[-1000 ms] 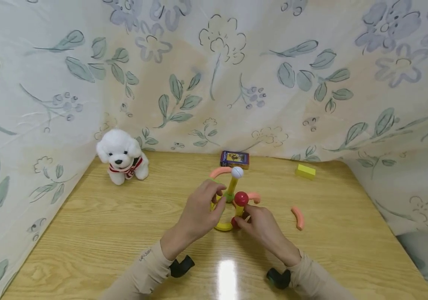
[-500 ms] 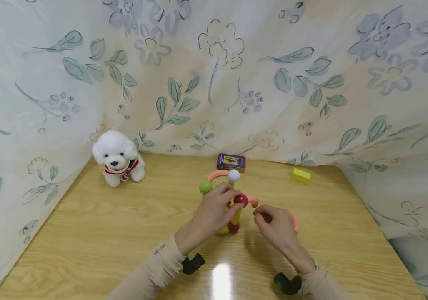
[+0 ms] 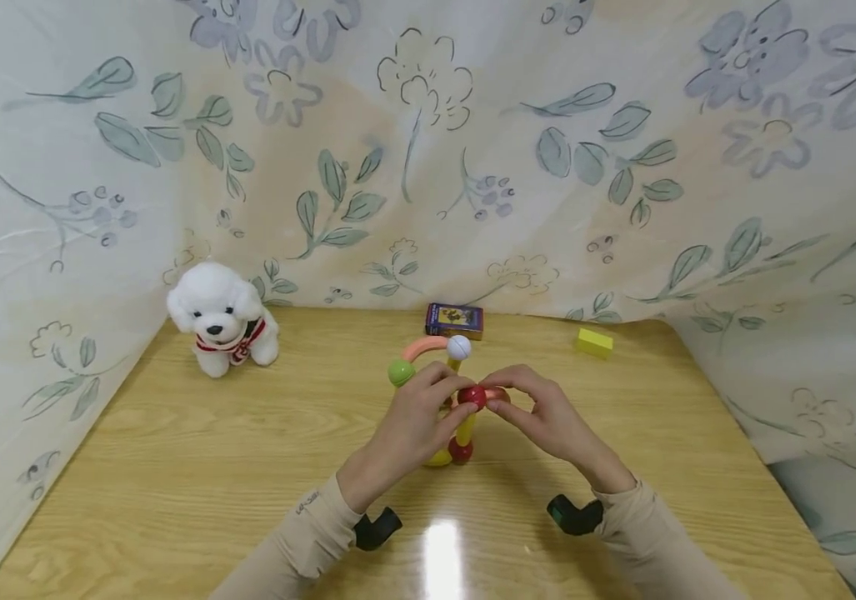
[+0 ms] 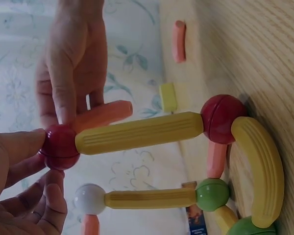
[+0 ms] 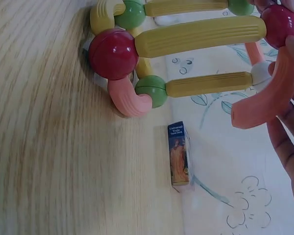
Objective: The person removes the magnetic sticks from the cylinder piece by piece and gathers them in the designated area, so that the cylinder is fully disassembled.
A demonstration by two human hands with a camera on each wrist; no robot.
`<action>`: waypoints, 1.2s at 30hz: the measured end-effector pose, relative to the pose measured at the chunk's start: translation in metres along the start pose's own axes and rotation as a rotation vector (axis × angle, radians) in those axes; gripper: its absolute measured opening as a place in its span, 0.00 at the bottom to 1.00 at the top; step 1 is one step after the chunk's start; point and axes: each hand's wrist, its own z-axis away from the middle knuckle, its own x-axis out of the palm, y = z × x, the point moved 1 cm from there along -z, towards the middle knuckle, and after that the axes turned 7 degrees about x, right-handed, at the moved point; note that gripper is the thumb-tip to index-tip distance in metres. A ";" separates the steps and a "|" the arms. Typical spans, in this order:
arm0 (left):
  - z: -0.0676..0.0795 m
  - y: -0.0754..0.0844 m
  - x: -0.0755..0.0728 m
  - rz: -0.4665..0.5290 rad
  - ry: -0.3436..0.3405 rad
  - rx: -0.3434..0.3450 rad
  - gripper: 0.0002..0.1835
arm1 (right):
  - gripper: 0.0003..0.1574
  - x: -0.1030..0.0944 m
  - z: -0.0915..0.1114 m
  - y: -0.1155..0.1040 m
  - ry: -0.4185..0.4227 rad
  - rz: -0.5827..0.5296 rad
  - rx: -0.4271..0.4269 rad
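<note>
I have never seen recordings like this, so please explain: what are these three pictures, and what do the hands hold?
No machine here: a person works with two bare hands. One camera sits on the head, one on each wrist, so the side pictures look turned. On the wooden table stands a toy frame of sticks and balls. The left hand pinches the top red ball. The right hand has a pink curved piece in its grip, beside that ball. Also there: a plush dog, a card box, a yellow block.
</note>
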 end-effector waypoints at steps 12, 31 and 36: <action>0.002 -0.002 -0.002 -0.001 -0.013 -0.028 0.11 | 0.11 -0.003 -0.002 0.012 0.075 0.114 0.242; 0.002 -0.002 -0.004 -0.046 -0.003 -0.024 0.11 | 0.14 -0.073 0.041 0.076 -0.011 0.437 0.622; 0.003 -0.003 -0.004 -0.039 -0.009 -0.050 0.12 | 0.15 -0.071 0.048 0.090 -0.123 0.394 0.710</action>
